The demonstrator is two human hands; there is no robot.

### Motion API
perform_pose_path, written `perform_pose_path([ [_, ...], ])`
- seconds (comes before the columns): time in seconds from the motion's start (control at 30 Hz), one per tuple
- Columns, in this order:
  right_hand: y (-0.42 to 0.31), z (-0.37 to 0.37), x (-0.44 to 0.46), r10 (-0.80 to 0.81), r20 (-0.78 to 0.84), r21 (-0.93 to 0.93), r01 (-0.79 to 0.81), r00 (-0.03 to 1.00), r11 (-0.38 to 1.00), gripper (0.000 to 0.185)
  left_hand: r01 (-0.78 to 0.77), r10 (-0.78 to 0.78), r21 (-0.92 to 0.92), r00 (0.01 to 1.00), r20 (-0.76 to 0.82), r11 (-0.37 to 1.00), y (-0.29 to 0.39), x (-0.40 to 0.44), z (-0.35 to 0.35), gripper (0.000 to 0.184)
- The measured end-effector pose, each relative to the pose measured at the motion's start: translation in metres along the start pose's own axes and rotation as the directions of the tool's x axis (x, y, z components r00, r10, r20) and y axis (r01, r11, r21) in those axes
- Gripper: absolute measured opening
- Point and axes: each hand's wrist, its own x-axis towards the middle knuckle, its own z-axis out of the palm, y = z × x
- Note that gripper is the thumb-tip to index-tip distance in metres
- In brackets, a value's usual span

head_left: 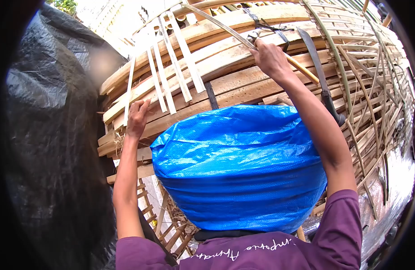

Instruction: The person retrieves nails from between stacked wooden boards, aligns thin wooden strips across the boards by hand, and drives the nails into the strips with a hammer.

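My left hand is at the lower left edge of a stack of wooden planks, fingers bent beside a thin pale bamboo strip. Whether the fingers grip that strip cannot be made out. My right hand is closed around a hammer near its metal head; the wooden handle sticks out to the right. A long curved strip ends at the same fingers. Several more pale strips lie across the planks between my hands. A blue tarp covers my lap.
A machete with a dark handle lies right of the hammer. Woven bamboo slats spread along the right side. Black plastic sheeting hangs at the left. A black tie binds the far planks.
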Motion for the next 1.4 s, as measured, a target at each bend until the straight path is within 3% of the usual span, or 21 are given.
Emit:
perform_pose_path([
  [0.5,0.004,0.028,0.01,0.022,-0.042,0.058,-0.02,0.999,0.998,0.027,-0.024,0.024,0.017,0.999,-0.022,1.0,-0.014,0.002,0.005,0.038],
  [0.57,0.007,0.027,0.006,-0.039,-0.089,0.039,0.042,0.995,0.998,0.032,0.013,-0.013,-0.025,1.0,-0.017,1.0,-0.013,-0.001,0.006,0.041],
  [0.7,0.017,0.014,0.0,-0.015,-0.027,0.016,0.015,1.0,1.0,0.036,0.072,-0.071,-0.055,0.997,0.027,0.996,-0.01,-0.005,0.005,0.044],
  [0.77,0.026,0.01,0.004,-0.035,0.033,0.063,0.033,0.999,0.997,0.041,0.01,-0.01,-0.014,1.0,0.004,1.0,-0.01,-0.002,0.005,0.047],
  [0.93,0.029,0.013,0.009,-0.041,0.049,0.096,0.036,0.998,0.995,0.033,0.017,-0.017,-0.023,1.0,0.023,1.0,-0.01,-0.003,0.006,0.046],
  [1.2,0.03,0.027,0.013,-0.027,-0.165,0.145,0.052,0.986,0.988,0.029,-0.003,0.003,-0.013,1.0,0.008,1.0,-0.01,-0.001,0.012,0.045],
  [1.4,0.028,0.023,0.015,0.037,-0.128,0.159,-0.016,0.991,0.987,0.029,0.001,-0.001,-0.02,1.0,0.008,1.0,-0.003,0.0,0.009,0.044],
])
